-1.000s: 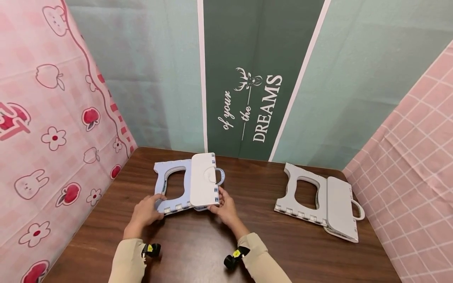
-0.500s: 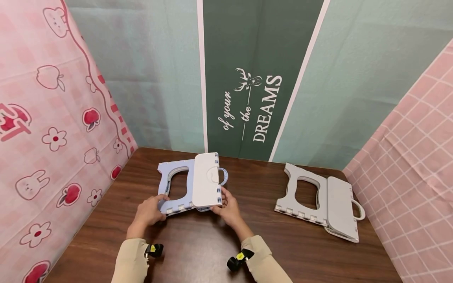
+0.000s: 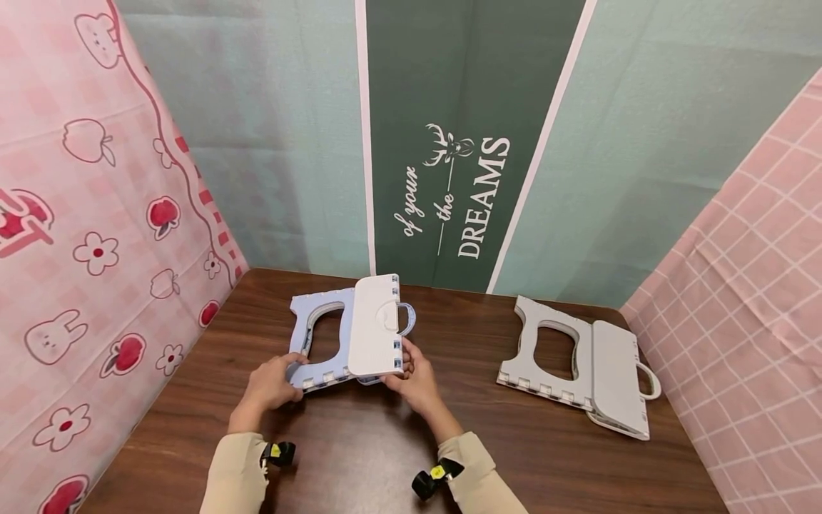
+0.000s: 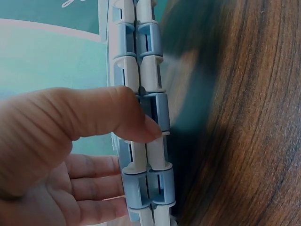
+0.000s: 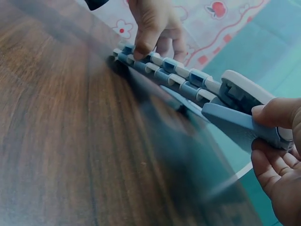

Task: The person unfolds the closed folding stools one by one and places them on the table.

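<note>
A folding step stool (image 3: 374,325), light blue legs with a white seat, lies folded nearly flat above or on the wooden table. My left hand (image 3: 268,385) grips its lower left leg corner. In the left wrist view that thumb (image 4: 108,115) presses on the hinged edge, with the other fingers on the far face. My right hand (image 3: 416,382) pinches the near right corner of the seat. The right wrist view shows its thumb (image 5: 277,112) on one seat half and fingers on the other; the halves stand slightly apart. Whether the stool touches the table is unclear.
A second folding stool (image 3: 618,371), light grey with a loop handle, lies folded at the table's right. Green fabric (image 3: 302,143) hangs behind the table (image 3: 462,442); pink patterned cloths (image 3: 96,300) stand at both sides.
Both hands have shifted the blue and white stool slightly to the right, mostly in the first half second. The grip looks the same. The grey stool has stayed put.
</note>
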{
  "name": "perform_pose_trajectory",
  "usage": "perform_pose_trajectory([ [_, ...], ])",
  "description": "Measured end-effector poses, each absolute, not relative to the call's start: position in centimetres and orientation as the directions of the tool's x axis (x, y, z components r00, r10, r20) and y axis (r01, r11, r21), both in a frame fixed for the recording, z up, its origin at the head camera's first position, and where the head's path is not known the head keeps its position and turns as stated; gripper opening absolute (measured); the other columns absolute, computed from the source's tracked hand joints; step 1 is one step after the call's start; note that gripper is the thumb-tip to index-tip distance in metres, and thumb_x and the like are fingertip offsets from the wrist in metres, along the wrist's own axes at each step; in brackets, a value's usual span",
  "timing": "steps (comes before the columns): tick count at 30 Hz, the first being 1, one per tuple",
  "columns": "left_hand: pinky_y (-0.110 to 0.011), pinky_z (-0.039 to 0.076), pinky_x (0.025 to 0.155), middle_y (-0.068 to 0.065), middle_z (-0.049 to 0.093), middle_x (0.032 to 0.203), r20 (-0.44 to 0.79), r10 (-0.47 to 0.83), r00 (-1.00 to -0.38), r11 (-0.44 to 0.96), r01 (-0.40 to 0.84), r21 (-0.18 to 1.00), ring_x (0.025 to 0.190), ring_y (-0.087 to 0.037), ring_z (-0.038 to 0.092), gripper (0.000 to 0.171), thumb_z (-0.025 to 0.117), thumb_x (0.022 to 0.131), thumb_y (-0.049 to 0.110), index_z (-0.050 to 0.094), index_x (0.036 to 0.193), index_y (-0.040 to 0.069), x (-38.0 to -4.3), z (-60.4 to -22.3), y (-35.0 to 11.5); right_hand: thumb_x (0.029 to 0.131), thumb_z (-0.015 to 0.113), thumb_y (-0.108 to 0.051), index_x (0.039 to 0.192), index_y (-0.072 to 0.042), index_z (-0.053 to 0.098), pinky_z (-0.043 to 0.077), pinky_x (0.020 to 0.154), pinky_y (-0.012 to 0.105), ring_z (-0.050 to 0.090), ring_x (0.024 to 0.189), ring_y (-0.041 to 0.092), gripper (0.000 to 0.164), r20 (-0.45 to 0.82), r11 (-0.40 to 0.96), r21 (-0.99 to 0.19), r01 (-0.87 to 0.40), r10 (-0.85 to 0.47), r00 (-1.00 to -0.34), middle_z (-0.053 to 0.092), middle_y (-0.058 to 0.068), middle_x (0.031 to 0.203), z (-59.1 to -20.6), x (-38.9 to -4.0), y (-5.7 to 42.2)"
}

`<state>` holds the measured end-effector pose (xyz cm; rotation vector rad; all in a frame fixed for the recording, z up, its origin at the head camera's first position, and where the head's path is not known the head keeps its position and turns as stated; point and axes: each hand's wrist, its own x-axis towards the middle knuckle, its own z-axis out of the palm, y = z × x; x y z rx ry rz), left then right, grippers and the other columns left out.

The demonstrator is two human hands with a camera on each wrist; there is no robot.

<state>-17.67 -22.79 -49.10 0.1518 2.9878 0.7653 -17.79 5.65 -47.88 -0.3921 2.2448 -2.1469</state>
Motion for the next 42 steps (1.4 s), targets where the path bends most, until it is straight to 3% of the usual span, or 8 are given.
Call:
perform_pose_trajectory([
  [7, -0.049, 0.04, 0.067, -0.015, 0.06, 0.099, -0.022, 0.099, -0.995, 0.853, 0.074, 0.517, 0.081, -0.029, 0.053, 0.049, 0.078, 0.056, 0.011, 0.063, 0.102, 0.019, -17.8, -49.4, -22.9, 0.067, 0.071, 0.014, 0.13, 0.018, 0.035, 0.047, 0.065, 0.026, 0.052, 0.074, 0.02, 0.073, 0.184, 0.098, -0.974, -0.206, -0.196, -0.963, 0.054, 0.02, 0.092, -46.4, -17.6, 5.7],
  [19, -0.043, 0.038, 0.066, -0.011, 0.061, 0.097, -0.033, 0.093, -0.995, 0.818, 0.057, 0.573, 0.076, -0.027, 0.051, 0.05, 0.078, 0.056, 0.011, 0.063, 0.102, 0.021, -17.9, -49.6, -22.7, 0.067, 0.07, 0.015, 0.132, 0.015, 0.035, 0.048, 0.069, 0.03, 0.052, 0.075, 0.015, 0.073, 0.239, 0.039, -0.968, -0.249, -0.178, -0.955, 0.053, 0.024, 0.096, -45.8, -17.5, 5.8],
  [25, -0.038, 0.037, 0.065, -0.01, 0.061, 0.097, -0.053, 0.104, -0.993, 0.79, 0.05, 0.611, 0.073, -0.024, 0.048, 0.052, 0.077, 0.055, 0.01, 0.063, 0.104, 0.021, -18.0, -49.4, -22.3, 0.066, 0.069, 0.016, 0.131, 0.015, 0.037, 0.045, 0.068, 0.023, 0.051, 0.076, 0.016, 0.072, 0.283, 0.007, -0.958, -0.288, -0.154, -0.947, 0.053, 0.022, 0.096, -45.1, -17.7, 5.9],
  [33, -0.036, 0.036, 0.063, -0.01, 0.059, 0.093, -0.05, 0.097, -0.994, 0.756, 0.041, 0.653, 0.072, -0.024, 0.048, 0.052, 0.077, 0.056, 0.009, 0.062, 0.104, 0.021, -17.9, -49.2, -21.4, 0.067, 0.066, 0.018, 0.132, 0.015, 0.036, 0.045, 0.071, 0.024, 0.051, 0.082, 0.017, 0.072, 0.307, -0.023, -0.951, -0.307, -0.146, -0.94, 0.053, 0.026, 0.102, -44.4, -17.7, 6.1],
  [42, -0.032, 0.042, 0.046, -0.01, 0.057, 0.083, -0.08, 0.105, -0.991, 0.664, 0.011, 0.747, 0.048, -0.018, 0.051, 0.053, 0.076, 0.06, 0.004, 0.06, 0.108, 0.021, -18.0, -49.6, -20.4, 0.07, 0.062, 0.016, 0.136, 0.013, 0.033, 0.044, 0.08, 0.024, 0.052, 0.099, 0.025, 0.072, 0.321, -0.085, -0.947, -0.311, -0.148, -0.936, 0.045, 0.031, 0.123, -43.7, -17.9, 6.4],
])
